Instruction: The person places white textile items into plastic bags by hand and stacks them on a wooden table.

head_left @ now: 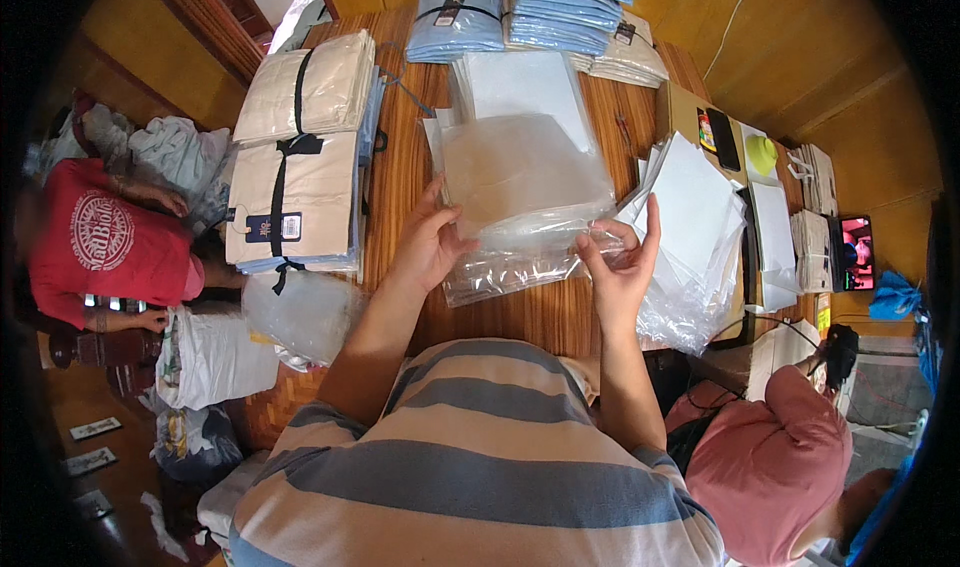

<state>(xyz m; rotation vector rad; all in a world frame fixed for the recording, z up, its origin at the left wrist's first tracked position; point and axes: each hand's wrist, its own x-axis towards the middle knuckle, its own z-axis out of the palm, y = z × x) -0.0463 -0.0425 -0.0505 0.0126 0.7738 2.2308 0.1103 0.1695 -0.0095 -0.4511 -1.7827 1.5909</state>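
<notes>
Clear plastic bag point(525, 167) over the table point(545, 319), its side edges pinched in the grip of left hand point(432, 237) and right hand point(620, 267), suggests an opening step, the next move probably calling for gently parted layers.

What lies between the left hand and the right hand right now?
In the head view, clear plastic spans from the left hand to the right hand, over the wooden table.

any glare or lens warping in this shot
Head view: bright glints streak the clear plastic between the left hand and right hand; head view: fisheye stretching toward the sides, with black corners; head view: a washed-out bright patch at top left.
</notes>
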